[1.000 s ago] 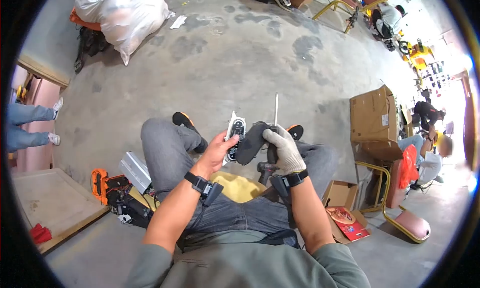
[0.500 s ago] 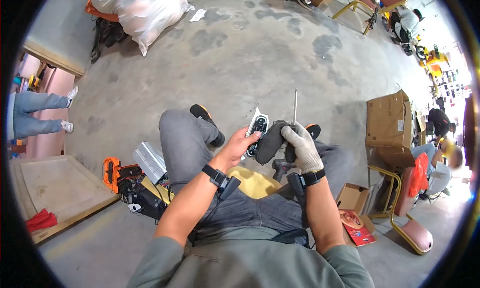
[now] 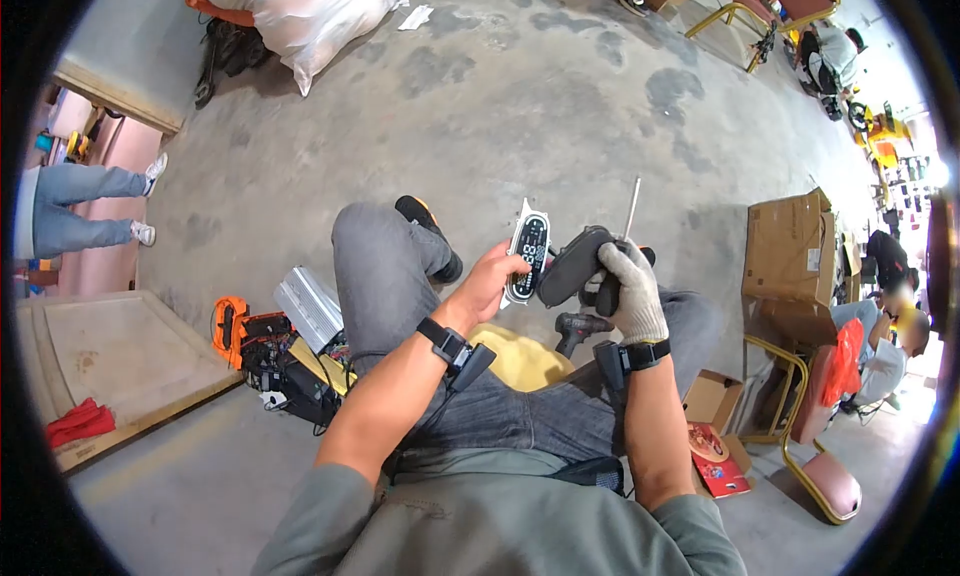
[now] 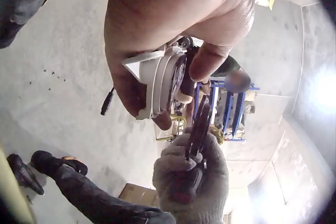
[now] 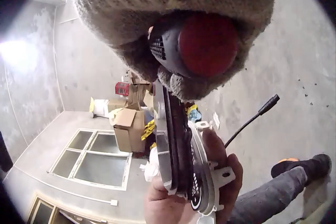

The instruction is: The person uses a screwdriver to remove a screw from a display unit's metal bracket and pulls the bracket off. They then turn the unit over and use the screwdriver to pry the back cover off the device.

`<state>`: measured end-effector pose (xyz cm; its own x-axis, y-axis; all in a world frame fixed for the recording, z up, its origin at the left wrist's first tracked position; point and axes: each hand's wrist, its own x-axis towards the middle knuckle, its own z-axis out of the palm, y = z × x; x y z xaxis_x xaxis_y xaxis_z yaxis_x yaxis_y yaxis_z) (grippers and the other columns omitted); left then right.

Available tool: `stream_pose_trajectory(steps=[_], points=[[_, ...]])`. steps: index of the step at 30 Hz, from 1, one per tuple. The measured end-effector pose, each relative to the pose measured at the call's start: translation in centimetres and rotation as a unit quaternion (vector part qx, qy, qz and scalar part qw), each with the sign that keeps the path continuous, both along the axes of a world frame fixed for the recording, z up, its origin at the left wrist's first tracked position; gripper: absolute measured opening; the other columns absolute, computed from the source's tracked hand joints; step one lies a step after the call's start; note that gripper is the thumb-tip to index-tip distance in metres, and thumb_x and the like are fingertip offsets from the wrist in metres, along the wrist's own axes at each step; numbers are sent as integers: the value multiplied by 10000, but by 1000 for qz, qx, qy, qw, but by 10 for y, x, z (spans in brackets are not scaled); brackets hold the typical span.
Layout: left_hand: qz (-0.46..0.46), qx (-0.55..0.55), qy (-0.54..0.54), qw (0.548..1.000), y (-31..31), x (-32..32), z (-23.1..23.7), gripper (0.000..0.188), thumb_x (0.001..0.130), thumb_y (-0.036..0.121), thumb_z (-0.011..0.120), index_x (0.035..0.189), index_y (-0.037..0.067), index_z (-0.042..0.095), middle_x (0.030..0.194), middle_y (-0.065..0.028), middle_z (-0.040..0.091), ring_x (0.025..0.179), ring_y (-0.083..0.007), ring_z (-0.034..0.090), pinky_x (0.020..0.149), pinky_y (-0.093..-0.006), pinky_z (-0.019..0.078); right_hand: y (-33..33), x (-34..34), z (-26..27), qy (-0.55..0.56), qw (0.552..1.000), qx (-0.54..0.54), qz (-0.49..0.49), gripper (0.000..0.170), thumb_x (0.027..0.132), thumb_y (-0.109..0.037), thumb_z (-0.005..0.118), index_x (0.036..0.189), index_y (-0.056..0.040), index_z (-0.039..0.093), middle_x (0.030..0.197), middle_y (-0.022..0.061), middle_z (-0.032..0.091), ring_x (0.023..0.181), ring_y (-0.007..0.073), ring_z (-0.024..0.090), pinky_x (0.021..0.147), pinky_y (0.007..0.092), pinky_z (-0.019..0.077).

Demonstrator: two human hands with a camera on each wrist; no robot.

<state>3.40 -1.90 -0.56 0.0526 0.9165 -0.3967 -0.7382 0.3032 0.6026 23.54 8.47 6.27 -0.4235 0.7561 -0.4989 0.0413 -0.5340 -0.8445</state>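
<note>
My bare left hand (image 3: 490, 284) pinches a white-framed oval digital display (image 3: 528, 258), thumb on its dark face where printed digits show. Close to its right side is a dark oval cover (image 3: 574, 266), held by my right hand (image 3: 637, 294) in a pale knitted glove. The same gloved hand grips a screwdriver, its thin shaft (image 3: 634, 204) pointing up and away. In the right wrist view, the red butt of the screwdriver handle (image 5: 208, 44) shows under the curled glove. A short black cable with a plug (image 5: 269, 104) hangs beside the display.
Between my legs lie a yellow surface (image 3: 515, 354) and a cordless drill (image 3: 578, 328). At left are a silver finned box (image 3: 308, 306) and orange-black parts with wires (image 3: 232, 331). Cardboard boxes (image 3: 785, 246) and a chair (image 3: 825, 476) stand at right; other people are farther off.
The head view has shifted, so the surroundings slide across it. The display's face has turned more toward me, and the cover has drawn slightly away from it. The screwdriver shaft leans more to the right.
</note>
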Motion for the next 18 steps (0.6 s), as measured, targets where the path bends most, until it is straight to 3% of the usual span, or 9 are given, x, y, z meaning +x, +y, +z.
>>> stream_pose_trajectory(steps=[3,6,8,9,10,12,18], points=[[7,-4,-51,999,1,-3,-3,391,935,81,471,1299,-30,558,1190,-183,691,1065,-247,692,945,-361,559,0,4,-1,4,1000,-7,-26,309,954,-206,643,1193,-11,627,940,31,666,758,98,609,672,253,537],[30,-15,-107,994,1,-2,-1,365,942,113,475,1270,-31,547,1145,-193,701,990,-246,703,847,-355,583,1,4,0,9,999,-14,-27,303,953,-195,645,1192,-10,627,936,34,669,764,102,615,674,255,535],[33,-15,-118,992,1,-2,0,366,943,116,471,1269,-32,548,1150,-196,700,997,-249,703,854,-355,583,1,3,-1,9,999,-19,-24,299,952,-190,646,1189,-7,627,934,35,670,772,106,619,676,257,534],[36,-16,-129,991,1,-2,0,368,944,119,467,1269,-33,549,1154,-200,699,1004,-253,703,861,-355,584,1,2,-3,13,1000,-10,-20,274,963,-183,633,1173,-8,608,851,46,652,681,124,610,614,270,535],[36,-15,-129,991,1,-3,-2,368,944,119,467,1269,-33,549,1154,-200,699,1004,-253,703,861,-355,584,2,1,-5,18,1000,-1,-17,250,974,-176,619,1157,-9,589,768,56,634,590,142,600,551,282,536],[20,8,-90,996,1,-4,-5,399,938,104,478,1308,-26,550,1195,-191,687,1072,-254,688,963,-371,558,1,1,-7,18,1000,1,-13,246,975,-176,617,1155,-9,590,767,56,634,590,142,603,549,282,535],[3,8,-31,999,-1,-1,-7,395,911,4,508,1301,-42,551,1202,-169,690,1099,-235,679,971,-362,547,-5,-7,7,-4,1000,5,-27,274,975,-174,608,1192,-6,610,790,40,639,592,112,598,549,258,522]])
